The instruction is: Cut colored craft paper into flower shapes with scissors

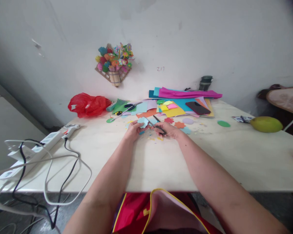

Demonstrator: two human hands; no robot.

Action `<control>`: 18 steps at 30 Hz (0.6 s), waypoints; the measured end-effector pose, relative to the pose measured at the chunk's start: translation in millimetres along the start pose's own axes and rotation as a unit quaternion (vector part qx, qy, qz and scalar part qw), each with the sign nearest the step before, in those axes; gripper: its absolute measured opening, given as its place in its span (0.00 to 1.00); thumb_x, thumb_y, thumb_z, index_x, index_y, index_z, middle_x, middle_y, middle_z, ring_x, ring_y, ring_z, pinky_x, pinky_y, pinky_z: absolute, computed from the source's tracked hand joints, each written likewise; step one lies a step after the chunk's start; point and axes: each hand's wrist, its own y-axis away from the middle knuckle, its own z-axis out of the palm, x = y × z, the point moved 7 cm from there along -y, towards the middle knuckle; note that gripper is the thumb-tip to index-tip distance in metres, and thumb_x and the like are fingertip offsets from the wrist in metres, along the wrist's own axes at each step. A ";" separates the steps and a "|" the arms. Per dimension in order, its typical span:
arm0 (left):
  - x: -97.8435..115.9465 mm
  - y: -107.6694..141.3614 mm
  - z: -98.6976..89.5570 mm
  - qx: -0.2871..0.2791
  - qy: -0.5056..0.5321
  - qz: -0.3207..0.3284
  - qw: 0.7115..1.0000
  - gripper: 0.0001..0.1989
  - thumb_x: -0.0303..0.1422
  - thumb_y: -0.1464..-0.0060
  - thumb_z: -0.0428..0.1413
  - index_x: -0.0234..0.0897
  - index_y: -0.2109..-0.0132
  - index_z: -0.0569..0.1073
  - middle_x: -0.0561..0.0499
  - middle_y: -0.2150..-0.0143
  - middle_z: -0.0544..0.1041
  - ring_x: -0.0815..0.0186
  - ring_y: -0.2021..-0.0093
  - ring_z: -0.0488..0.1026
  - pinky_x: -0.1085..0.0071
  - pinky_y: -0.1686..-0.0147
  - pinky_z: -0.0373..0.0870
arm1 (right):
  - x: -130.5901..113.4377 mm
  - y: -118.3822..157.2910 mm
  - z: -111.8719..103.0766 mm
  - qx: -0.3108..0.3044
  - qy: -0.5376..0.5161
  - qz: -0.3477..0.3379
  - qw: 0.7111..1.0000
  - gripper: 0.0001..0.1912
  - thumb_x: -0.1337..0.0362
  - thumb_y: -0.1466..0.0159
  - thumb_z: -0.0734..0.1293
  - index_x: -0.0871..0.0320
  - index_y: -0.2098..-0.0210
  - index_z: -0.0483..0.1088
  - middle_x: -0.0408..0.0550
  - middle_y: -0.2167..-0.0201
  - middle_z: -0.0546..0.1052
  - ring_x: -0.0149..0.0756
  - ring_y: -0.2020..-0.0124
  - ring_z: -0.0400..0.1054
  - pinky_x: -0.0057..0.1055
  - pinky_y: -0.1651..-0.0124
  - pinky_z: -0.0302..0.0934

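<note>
Between the fingers of my left hand (133, 129) is a light blue paper flower (143, 122) with a scalloped edge. My right hand (169, 129) grips a pair of dark-handled scissors (160, 128), their blades apart and pointing at the flower's right side. Whether the blades touch the paper I cannot tell. Just right of the hands lie a red paper flower (169, 120), an orange paper flower (179, 124) and a lilac paper oval (188, 121). Small paper scraps (158, 138) are scattered on the table beneath my hands.
Coloured sheets (178, 112) with a phone (197, 108) on top lie at the back. A red plastic bag (89, 104) and second scissors (133, 105) are back left. Power strips (31, 156) with loose cables occupy the left. A yellow-green fruit (266, 124) lies right.
</note>
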 end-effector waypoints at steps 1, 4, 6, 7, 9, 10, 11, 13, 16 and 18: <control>0.1 0.5 0.7 -0.003 -0.004 -0.003 1.000 0.13 0.29 0.63 0.64 0.30 0.66 0.76 0.45 0.69 0.80 0.62 0.70 0.79 0.70 0.69 0.76 | 0.0 0.1 -0.1 0.001 -0.002 -0.001 1.000 0.11 0.58 0.46 0.69 0.60 0.71 0.68 0.38 0.85 0.67 0.24 0.87 0.60 0.22 0.86 0.43; 0.5 2.0 1.2 -0.004 -0.014 -0.007 1.000 0.12 0.29 0.63 0.66 0.30 0.68 0.76 0.47 0.71 0.79 0.66 0.75 0.76 0.72 0.72 0.74 | -1.7 1.1 -0.1 0.004 -0.008 0.000 1.000 0.10 0.59 0.46 0.69 0.60 0.71 0.68 0.39 0.85 0.68 0.24 0.87 0.60 0.22 0.86 0.43; 0.2 2.5 1.4 -0.010 -0.025 -0.011 1.000 0.12 0.28 0.64 0.67 0.30 0.69 0.75 0.48 0.74 0.78 0.68 0.77 0.74 0.73 0.73 0.73 | -3.2 2.1 0.2 0.006 -0.011 0.003 1.000 0.10 0.59 0.46 0.69 0.60 0.71 0.69 0.39 0.85 0.68 0.25 0.86 0.59 0.23 0.86 0.44; 0.0 2.6 1.5 -0.014 -0.030 -0.013 0.999 0.13 0.28 0.64 0.68 0.30 0.68 0.75 0.49 0.75 0.77 0.68 0.78 0.74 0.73 0.74 0.73 | -4.0 2.6 0.3 0.007 -0.014 0.004 1.000 0.10 0.59 0.46 0.69 0.60 0.71 0.69 0.39 0.85 0.68 0.25 0.86 0.59 0.23 0.86 0.44; -0.2 2.7 1.8 -0.021 -0.036 -0.016 0.999 0.15 0.29 0.64 0.69 0.31 0.67 0.75 0.48 0.74 0.78 0.68 0.78 0.74 0.73 0.74 0.73 | -5.0 3.5 0.8 0.007 -0.019 0.006 1.000 0.10 0.59 0.46 0.69 0.60 0.72 0.68 0.39 0.85 0.67 0.25 0.86 0.59 0.23 0.86 0.44; -0.1 2.7 1.7 -0.023 -0.036 -0.017 0.999 0.16 0.30 0.63 0.69 0.31 0.66 0.75 0.48 0.74 0.78 0.67 0.78 0.74 0.72 0.74 0.73 | -5.2 3.9 1.0 0.007 -0.019 0.008 1.000 0.10 0.59 0.46 0.69 0.60 0.72 0.68 0.38 0.86 0.67 0.25 0.87 0.58 0.23 0.86 0.44; 0.0 2.8 1.5 -0.023 -0.036 -0.017 0.999 0.16 0.31 0.62 0.69 0.31 0.65 0.75 0.47 0.73 0.79 0.67 0.77 0.75 0.72 0.73 0.74 | -5.0 4.2 1.3 0.005 -0.018 0.010 1.000 0.10 0.59 0.47 0.69 0.60 0.72 0.68 0.38 0.86 0.67 0.25 0.87 0.58 0.23 0.86 0.44; 0.4 3.3 1.4 -0.021 -0.034 -0.016 0.999 0.16 0.33 0.61 0.69 0.31 0.65 0.75 0.45 0.71 0.79 0.65 0.75 0.76 0.71 0.73 0.74 | -4.7 4.6 2.2 0.000 -0.009 0.014 1.000 0.09 0.60 0.47 0.68 0.60 0.72 0.68 0.38 0.87 0.66 0.25 0.87 0.58 0.23 0.86 0.43; 0.8 4.1 1.6 -0.019 -0.038 -0.012 0.999 0.15 0.33 0.60 0.69 0.30 0.66 0.77 0.44 0.69 0.80 0.64 0.73 0.77 0.70 0.70 0.75 | -4.8 4.5 2.5 -0.004 0.004 0.012 1.000 0.09 0.60 0.46 0.69 0.60 0.73 0.68 0.38 0.87 0.66 0.24 0.87 0.58 0.23 0.85 0.42; 0.7 4.2 1.1 -0.014 -0.040 -0.011 0.999 0.14 0.33 0.61 0.69 0.29 0.67 0.78 0.44 0.69 0.80 0.65 0.73 0.76 0.70 0.70 0.74 | -4.3 4.0 2.1 -0.003 0.007 0.012 1.000 0.09 0.61 0.46 0.69 0.60 0.74 0.67 0.38 0.87 0.66 0.24 0.87 0.58 0.22 0.85 0.42</control>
